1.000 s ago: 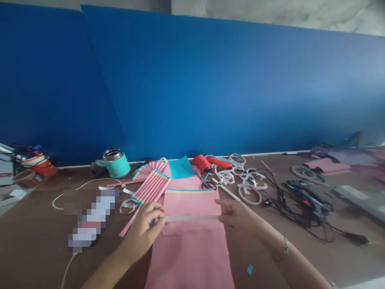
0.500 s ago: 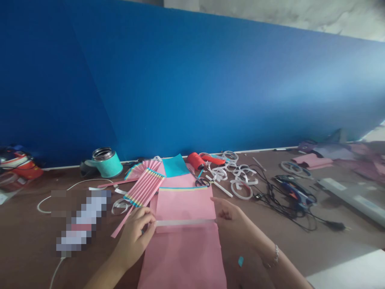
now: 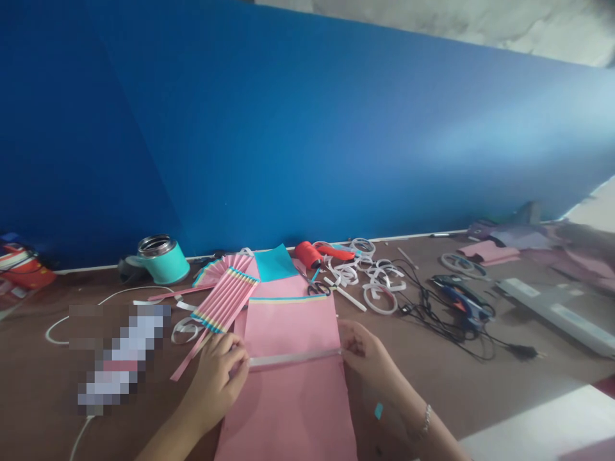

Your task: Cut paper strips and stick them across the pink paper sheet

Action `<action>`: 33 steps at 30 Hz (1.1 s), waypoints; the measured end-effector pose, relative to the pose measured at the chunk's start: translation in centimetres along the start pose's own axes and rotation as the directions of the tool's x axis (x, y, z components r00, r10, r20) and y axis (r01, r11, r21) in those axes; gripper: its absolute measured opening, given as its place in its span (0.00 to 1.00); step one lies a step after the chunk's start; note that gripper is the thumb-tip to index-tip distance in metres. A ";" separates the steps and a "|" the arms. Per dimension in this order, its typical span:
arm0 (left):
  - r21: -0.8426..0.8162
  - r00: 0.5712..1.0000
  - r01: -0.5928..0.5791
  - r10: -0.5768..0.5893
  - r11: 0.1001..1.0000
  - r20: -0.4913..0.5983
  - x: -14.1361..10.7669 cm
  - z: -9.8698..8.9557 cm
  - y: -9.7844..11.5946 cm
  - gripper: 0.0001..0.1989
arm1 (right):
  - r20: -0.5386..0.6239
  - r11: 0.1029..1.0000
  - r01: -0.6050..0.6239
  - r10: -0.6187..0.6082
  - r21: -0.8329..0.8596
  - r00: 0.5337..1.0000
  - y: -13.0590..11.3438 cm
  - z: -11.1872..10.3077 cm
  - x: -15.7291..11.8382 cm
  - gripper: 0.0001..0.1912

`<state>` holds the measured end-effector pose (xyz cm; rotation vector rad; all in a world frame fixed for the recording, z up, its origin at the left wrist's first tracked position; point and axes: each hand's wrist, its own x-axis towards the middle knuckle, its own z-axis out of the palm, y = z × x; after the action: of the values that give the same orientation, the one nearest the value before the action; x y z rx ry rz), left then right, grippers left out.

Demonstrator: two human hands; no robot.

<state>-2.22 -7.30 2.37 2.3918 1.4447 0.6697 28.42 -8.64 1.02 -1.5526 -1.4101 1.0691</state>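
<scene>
A white strip [image 3: 295, 359] lies across a pink paper sheet [image 3: 293, 330] that has a blue and yellow band along its far edge. My left hand [image 3: 223, 371] pinches the strip's left end. At the right end, my right hand [image 3: 362, 352] has its fingers closed on the strip. A larger pink sheet [image 3: 288, 416] extends towards me underneath. Pleated pink papers [image 3: 225, 299] with striped ends lie beyond my left hand. Black-handled scissors [image 3: 318, 289] rest at the sheet's far edge.
A teal mug [image 3: 166, 261] stands at the back left. Red thread [image 3: 308, 254], curled white strips [image 3: 379, 275] and a blue glue gun [image 3: 464, 304] with black cable lie right of centre. Farther right is a grey-white bar [image 3: 557, 317]. A blue panel [image 3: 298, 141] rises behind the table.
My right hand has closed its extended index finger and gripped the strip's right end. My left hand keeps its pinch. The view has shifted slightly to the right.
</scene>
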 end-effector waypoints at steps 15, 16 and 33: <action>0.038 1.000 -0.023 0.023 0.999 0.015 -0.2 -0.1 -0.2 0.09 | 0.026 0.990 0.035 -0.038 0.135 0.999 1.2 0.6 -0.3 0.25; 0.045 1.000 -0.024 0.024 0.999 0.015 -0.2 0.0 -0.2 0.09 | 0.024 0.990 0.040 -0.043 0.134 0.999 1.4 0.6 -0.3 0.25; 0.115 0.999 -0.032 0.032 0.993 0.003 -0.2 0.4 -0.3 0.09 | 0.010 0.994 0.047 -0.048 0.096 0.999 1.5 0.9 -0.1 0.25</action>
<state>-2.35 -7.31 1.84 2.5063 1.4861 0.6082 28.14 -8.89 -0.69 -1.4404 -1.3769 1.1027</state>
